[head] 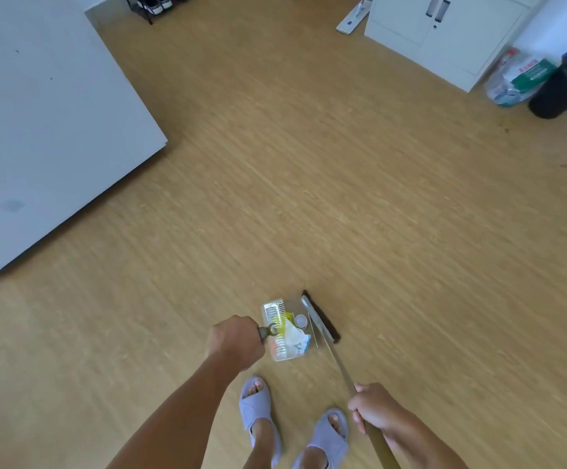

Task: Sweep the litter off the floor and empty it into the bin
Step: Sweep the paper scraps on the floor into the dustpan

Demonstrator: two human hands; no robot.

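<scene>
A clear plastic dustpan [277,350] sits on the wooden floor just ahead of my feet. Litter [296,338] lies in it: crumpled white and blue paper, a yellow strip and a small round cap. My left hand [236,345] is shut on the dustpan's upright handle. My right hand [375,409] grips the broom handle [338,362]. The broom's dark bristle head [321,316] rests on the floor against the right side of the dustpan. A black bin [566,86] with a dark liner stands at the far right by the wall.
A big white tabletop [38,130] fills the left side. A white cabinet [444,32] stands at the back right, a flat mop [351,23] beside it. A clear bag of packages [515,79] leans next to the bin. Shoes on a rack [155,3] sit at the back.
</scene>
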